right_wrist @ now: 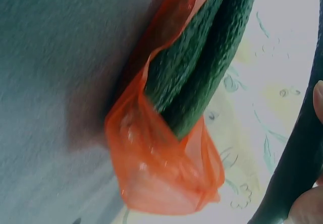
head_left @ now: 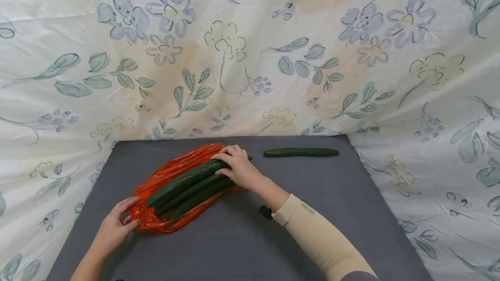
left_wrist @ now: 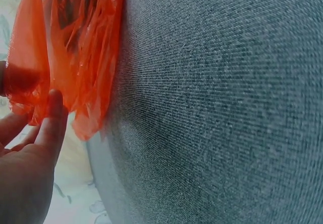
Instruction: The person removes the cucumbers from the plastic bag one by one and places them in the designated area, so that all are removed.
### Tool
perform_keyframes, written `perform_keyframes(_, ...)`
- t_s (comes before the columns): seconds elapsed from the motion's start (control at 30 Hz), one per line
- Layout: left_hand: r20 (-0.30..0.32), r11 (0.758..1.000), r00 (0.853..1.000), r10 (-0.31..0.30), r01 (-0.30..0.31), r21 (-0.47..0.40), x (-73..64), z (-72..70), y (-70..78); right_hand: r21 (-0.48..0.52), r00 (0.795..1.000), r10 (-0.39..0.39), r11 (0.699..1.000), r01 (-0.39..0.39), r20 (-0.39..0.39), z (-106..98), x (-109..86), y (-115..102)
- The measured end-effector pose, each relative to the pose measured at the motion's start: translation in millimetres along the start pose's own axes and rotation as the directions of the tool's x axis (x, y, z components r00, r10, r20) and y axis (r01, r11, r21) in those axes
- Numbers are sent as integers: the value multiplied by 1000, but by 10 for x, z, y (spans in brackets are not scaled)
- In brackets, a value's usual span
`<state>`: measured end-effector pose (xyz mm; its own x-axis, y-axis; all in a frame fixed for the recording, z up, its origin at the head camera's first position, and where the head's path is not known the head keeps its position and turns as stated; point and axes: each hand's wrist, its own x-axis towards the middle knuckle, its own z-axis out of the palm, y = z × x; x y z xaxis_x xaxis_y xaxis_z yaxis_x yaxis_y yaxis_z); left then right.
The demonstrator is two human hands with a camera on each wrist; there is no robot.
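Red-orange crinkled plastic bag (head_left: 173, 170) lies on the left half of the tabletop, slanting from lower left to upper right, its side gaping. Three long dark green cucumbers sit in the gap, roughly parallel: the long dark green upper cucumber (head_left: 187, 181), nearest the back, then the dark green bumpy middle cucumber (head_left: 189, 194) and the dark green bumpy front cucumber (head_left: 201, 198). At the upper end, the right hand (head_left: 240, 170) has its grip closed round the upper cucumber, fingers over the far side, thumb on the near side. Right wrist view: held cucumber apart from the other two, which lie side by side, ends tucked in the bag. At the lower left end, the left hand (head_left: 115, 224) has a narrow grip, thumb and fingers pinching the bag's plastic. Left wrist view: translucent plastic bunched between the digits. Single slim dark green cucumber (head_left: 300, 152) lies alone near the back edge, right of the bag, well apart from both hands. Dark grey fabric-covered tabletop (head_left: 312, 198) beneath everything. Right forearm wears a beige sleeve (head_left: 316, 229) with small dark lettering; small black object (head_left: 265, 212) beside that wrist, details unclear. White floral cloth (head_left: 250, 99) hangs behind and on both sides.
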<state>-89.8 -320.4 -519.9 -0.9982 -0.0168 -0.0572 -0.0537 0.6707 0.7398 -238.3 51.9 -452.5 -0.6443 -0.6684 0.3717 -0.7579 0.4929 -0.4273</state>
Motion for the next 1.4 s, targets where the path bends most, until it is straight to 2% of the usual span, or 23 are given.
perform_keyframes(0.43, -3, 1000, 1000, -19, 19, 2, -22, 37, -19, 24, 997, 52, 998, -51, -49, -186, -151, 205)
perform_keyframes(0.87, 3, 1000, 1000, -20, 20, 13, 36, 27, -5, 25, 989, 118, 993, -116, -94, -373, -276, 453)
perform_keyframes(1.13, -9, 1000, 1000, -7, 7, 19, 31, 37, -11, 40, 976, 148, 989, -144, -156, -468, -366, 610)
perform_keyframes(1.4, 9, 1000, 1000, -25, 25, 13, 65, 45, -18, 73, 965, 198, 979, -188, -173, -531, -493, 699)
